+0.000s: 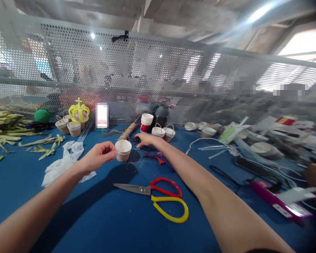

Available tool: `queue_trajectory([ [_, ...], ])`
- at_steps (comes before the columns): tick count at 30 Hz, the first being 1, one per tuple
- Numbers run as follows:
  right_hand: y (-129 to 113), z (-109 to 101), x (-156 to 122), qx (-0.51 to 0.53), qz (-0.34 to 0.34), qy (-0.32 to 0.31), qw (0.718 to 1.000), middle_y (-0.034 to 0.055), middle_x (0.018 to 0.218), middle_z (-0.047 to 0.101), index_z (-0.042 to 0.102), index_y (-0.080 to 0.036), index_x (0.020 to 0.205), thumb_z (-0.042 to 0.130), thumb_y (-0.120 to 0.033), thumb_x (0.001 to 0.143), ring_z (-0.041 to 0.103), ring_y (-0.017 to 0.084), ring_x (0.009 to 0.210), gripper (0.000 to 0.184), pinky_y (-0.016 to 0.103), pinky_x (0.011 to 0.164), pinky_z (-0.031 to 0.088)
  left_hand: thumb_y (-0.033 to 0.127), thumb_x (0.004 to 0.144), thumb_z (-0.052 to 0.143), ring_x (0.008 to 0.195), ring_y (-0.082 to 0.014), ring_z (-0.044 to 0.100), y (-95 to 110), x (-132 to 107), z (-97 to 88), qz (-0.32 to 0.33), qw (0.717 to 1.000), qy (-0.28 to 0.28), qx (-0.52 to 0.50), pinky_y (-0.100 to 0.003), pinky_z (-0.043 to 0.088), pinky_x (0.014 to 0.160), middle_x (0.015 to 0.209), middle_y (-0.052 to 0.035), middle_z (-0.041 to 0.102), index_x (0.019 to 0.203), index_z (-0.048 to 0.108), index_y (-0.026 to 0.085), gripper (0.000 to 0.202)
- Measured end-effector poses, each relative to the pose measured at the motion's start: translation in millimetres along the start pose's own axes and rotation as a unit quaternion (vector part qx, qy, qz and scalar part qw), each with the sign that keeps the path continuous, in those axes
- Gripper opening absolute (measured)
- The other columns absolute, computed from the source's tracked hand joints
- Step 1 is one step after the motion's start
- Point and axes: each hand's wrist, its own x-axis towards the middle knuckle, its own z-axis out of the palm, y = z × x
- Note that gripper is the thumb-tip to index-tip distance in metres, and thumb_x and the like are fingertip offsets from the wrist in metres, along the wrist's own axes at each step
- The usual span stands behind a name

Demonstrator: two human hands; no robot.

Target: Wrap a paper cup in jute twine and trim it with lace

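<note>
My left hand [98,156] is closed in a pinch right beside a small paper cup [123,150] that stands on the blue table [100,218]; what it pinches looks like a thin wire or string at the cup's rim. My right hand [145,139] reaches further back, fingers curled down onto the table near a spool of twine [127,131] and a dark small object. Whether it grips anything is unclear. Red and yellow scissors [160,196] lie between my forearms.
Several small cup baskets [163,132] stand behind, with a white and red tub [146,122], a dark jug [161,115], a yellow crown [79,112], a green ball [42,115], and yellow leaves [2,126] at left. White crumpled plastic [64,161] lies left; wires and a purple tool [274,200] crowd the right. A mesh fence [147,73] backs the table.
</note>
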Motion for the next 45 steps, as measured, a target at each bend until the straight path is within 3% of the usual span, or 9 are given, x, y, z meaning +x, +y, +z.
queue_trajectory([
  [4,-24,-12,-29,0.09,-0.033,0.041,0.995,0.0075,0.11,0.056,0.053,-0.016,0.109,0.051,-0.027,0.086,0.057,0.018,0.092,0.026,0.038,0.077,0.049,0.031,0.075,0.053,0.055,-0.0078,0.04,1,-3,2.2,-0.001,1.0,-0.024,0.014,-0.022,0.031,0.055,0.058,0.0047,0.046,0.068,0.047,0.015,0.018],
  [9,-69,-14,-93,0.24,-0.114,0.046,0.963,0.0044,0.092,0.065,0.052,-0.015,0.11,0.049,-0.027,0.085,0.062,0.012,0.078,0.028,0.024,0.06,0.053,0.03,0.075,0.053,0.055,-0.0072,0.036,9,-9,6.6,0.004,0.996,-0.09,0.011,-0.021,0.028,0.053,0.058,0.0053,0.043,0.065,0.046,0.015,0.019],
  [14,-94,-4,-132,0.51,-0.147,0.095,0.842,-0.0014,0.064,0.061,0.053,-0.014,0.074,0.059,-0.031,0.077,0.058,0.008,0.052,0.018,0.02,0.045,0.049,0.028,0.076,0.053,0.054,-0.007,0.036,19,-16,9.3,0.027,0.985,-0.17,0.012,-0.02,0.03,0.052,0.059,0.0049,0.043,0.066,0.046,0.015,0.018],
  [17,-101,-2,-140,0.531,-0.14,0.137,0.825,-0.0015,0.063,0.061,0.052,-0.015,0.071,0.06,-0.031,0.076,0.059,0.008,0.052,0.019,0.02,0.044,0.049,0.028,0.078,0.051,0.053,-0.0069,0.036,26,-20,8.1,0.045,0.984,-0.163,0.049,-0.02,0.031,0.051,0.059,0.0047,0.043,0.066,0.046,0.016,0.018],
  [22,-110,-1,-150,0.499,-0.131,0.233,0.824,-0.0021,0.061,0.06,0.054,-0.016,0.07,0.058,-0.029,0.078,0.058,0.008,0.05,0.016,0.02,0.044,0.049,0.025,0.076,0.055,0.075,-0.0127,0.052,39,-28,5.5,0.124,0.977,-0.084,0.151,-0.024,0.041,0.07,0.084,-0.0016,0.061,0.083,0.055,0.016,0.011],
  [25,-112,-1,-156,0.463,-0.125,0.259,0.838,-0.0018,0.061,0.059,0.055,-0.016,0.07,0.059,-0.029,0.078,0.057,0.008,0.051,0.016,0.02,0.045,0.049,0.024,0.076,0.055,0.085,-0.0156,0.056,45,-32,4.1,0.134,0.97,-0.11,0.172,-0.026,0.042,0.078,0.096,-0.0034,0.064,0.095,0.057,0.018,0.021],
  [29,-112,0,-160,0.436,-0.128,0.257,0.853,-0.0005,0.062,0.06,0.056,-0.016,0.071,0.057,-0.031,0.079,0.058,0.009,0.052,0.017,0.021,0.046,0.05,0.025,0.077,0.055,0.082,-0.0148,0.058,48,-34,5.8,0.108,0.969,-0.148,0.167,-0.024,0.044,0.074,0.091,-0.0027,0.066,0.096,0.059,0.018,0.021],
  [36,-115,6,-159,0.425,-0.12,0.237,0.865,-0.0003,0.062,0.06,0.056,-0.017,0.072,0.056,-0.032,0.08,0.059,0.01,0.052,0.017,0.022,0.047,0.051,0.026,0.078,0.054,0.061,-0.0109,0.053,37,-31,20.5,0.12,0.976,-0.051,0.173,-0.02,0.041,0.057,0.068,-0.0004,0.062,0.075,0.06,0.015,0.013],
  [45,-113,8,-156,0.448,-0.104,0.212,0.862,-0.0011,0.06,0.057,0.052,-0.016,0.069,0.055,-0.033,0.08,0.056,0.008,0.049,0.02,0.021,0.044,0.05,0.025,0.08,0.05,0.061,-0.0114,0.054,30,-29,26.8,0.146,0.961,-0.026,0.235,-0.019,0.039,0.055,0.069,-0.0016,0.063,0.075,0.061,0.015,0.016],
])
